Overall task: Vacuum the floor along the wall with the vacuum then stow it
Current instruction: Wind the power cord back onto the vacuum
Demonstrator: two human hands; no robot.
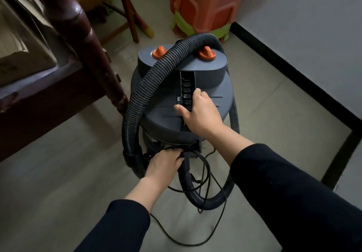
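The grey plastic drum vacuum (205,69), probably heavy, is clasped at its black handle (187,87) by the right hand (197,112), its limp black cord (205,164) by the left hand (164,161).

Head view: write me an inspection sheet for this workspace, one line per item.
Surface: pale tiled floor, black border strip at right.
Job's things: grey canister vacuum standing upright; its ribbed hose is draped over the top and looped round the near side.
Clutter: stacked orange and green plastic stools beyond the vacuum; cardboard box at left.
Hands: right hand grips the carry handle; left hand grips the power cord at the vacuum's near lower edge.
Cables: power cord hangs in loose loops and trails across the floor toward the person.
Surroundings: white wall with black skirting at right; dark wooden furniture leg at left.
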